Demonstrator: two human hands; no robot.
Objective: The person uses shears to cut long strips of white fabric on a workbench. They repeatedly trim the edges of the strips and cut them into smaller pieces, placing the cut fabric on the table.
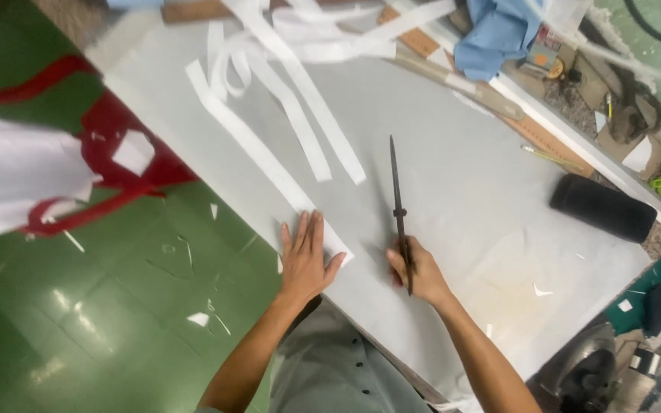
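Head view: left hand [305, 256] lies flat on a white strip [269, 164] near the worktop [483, 199] edge; right hand [416, 271] grips black scissors [397, 195]; a black roll [603, 206] lies at the far edge.

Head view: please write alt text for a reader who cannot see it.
The right hand grips closed dark scissors pointing away over a white sheet, while the left hand lies flat on a cut white strip. More strips pile at the sheet's far end.

The right hand [416, 269] grips dark scissors [398, 200] (blades closed) while the left hand [305, 256] flattens white fabric [453, 176].
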